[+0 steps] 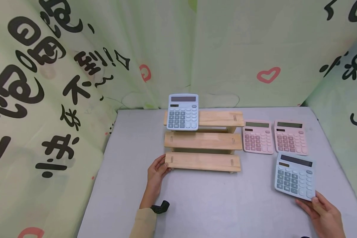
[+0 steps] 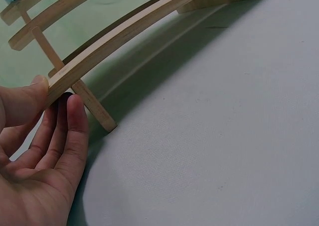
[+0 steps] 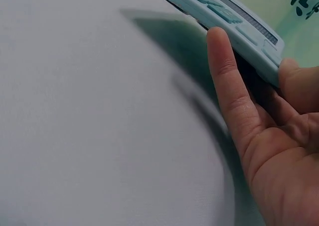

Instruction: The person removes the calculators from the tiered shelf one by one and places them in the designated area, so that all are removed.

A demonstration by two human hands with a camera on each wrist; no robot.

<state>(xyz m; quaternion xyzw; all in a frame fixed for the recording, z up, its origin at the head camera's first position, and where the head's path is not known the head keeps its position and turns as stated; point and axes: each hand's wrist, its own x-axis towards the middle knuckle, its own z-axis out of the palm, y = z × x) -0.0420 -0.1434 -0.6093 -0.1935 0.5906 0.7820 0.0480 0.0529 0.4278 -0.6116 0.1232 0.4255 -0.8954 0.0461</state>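
A three-tier wooden rack (image 1: 203, 162) stands on the table. My left hand (image 1: 156, 173) grips the left end of its lowest, nearest board. In the left wrist view the thumb lies on top of that board (image 2: 124, 37) and the fingers are beneath it. Over at the right, my right hand (image 1: 325, 213) holds a light blue calculator (image 1: 295, 177) by its lower edge, thumb on the upper side and fingers underneath. The right wrist view shows the calculator (image 3: 239, 24) tilted above its shadow. Another blue calculator (image 1: 182, 112) leans upright at the left of the rack's top tier.
Two pink calculators (image 1: 258, 137) lie side by side to the right of the rack, close to the held one. A pale cloth covers the table (image 1: 214, 205). Green curtains (image 1: 226, 59) with black writing hang behind and at both sides.
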